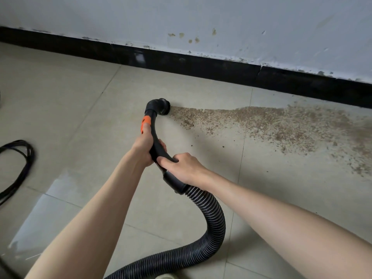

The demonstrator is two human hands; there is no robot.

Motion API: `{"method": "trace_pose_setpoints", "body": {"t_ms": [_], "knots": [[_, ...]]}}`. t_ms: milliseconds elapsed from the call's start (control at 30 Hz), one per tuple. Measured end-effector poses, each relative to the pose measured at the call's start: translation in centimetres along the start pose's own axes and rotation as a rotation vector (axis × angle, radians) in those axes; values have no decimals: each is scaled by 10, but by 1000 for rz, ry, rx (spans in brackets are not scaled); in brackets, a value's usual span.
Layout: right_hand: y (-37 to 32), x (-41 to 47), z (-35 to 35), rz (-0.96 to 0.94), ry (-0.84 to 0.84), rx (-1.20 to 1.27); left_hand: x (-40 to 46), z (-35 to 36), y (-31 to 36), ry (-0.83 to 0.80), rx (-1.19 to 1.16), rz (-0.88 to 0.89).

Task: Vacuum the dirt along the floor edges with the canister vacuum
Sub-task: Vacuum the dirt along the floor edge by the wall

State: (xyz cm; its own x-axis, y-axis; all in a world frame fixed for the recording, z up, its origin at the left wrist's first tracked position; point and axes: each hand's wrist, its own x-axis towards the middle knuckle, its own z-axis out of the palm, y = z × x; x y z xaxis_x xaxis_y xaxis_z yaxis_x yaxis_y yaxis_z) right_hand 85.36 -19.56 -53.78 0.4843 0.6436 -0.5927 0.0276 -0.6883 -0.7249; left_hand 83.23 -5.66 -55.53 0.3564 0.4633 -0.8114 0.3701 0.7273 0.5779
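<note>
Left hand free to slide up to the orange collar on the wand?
Probably yes. The left hand grips the wand just below the orange collar, thumb already near it, with nothing between them.

Soft, dim daylight; pale glare on the floor tiles [60, 190] lower left, wide-angle bending at edges.

Round black brush nozzle [163, 107] on beige tiled floor [84, 117], at left end of brown granular dirt [271, 121]; black baseboard [181, 61] behind; coiled black cable [16, 166] far left.

Hands [145, 147] grip wand [156, 137] (brush at dirt [261, 121]).
</note>
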Motion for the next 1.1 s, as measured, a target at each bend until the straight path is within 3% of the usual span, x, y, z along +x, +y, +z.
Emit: {"method": "trace_pose_setpoints", "body": {"t_ms": [700, 1100], "knots": [[-3, -7, -27, 30, -51, 82, -18, 30, 16, 136, 294, -70], [15, -14, -35, 37, -43, 42, -25, 43, -5, 150, 279, -40]]}}
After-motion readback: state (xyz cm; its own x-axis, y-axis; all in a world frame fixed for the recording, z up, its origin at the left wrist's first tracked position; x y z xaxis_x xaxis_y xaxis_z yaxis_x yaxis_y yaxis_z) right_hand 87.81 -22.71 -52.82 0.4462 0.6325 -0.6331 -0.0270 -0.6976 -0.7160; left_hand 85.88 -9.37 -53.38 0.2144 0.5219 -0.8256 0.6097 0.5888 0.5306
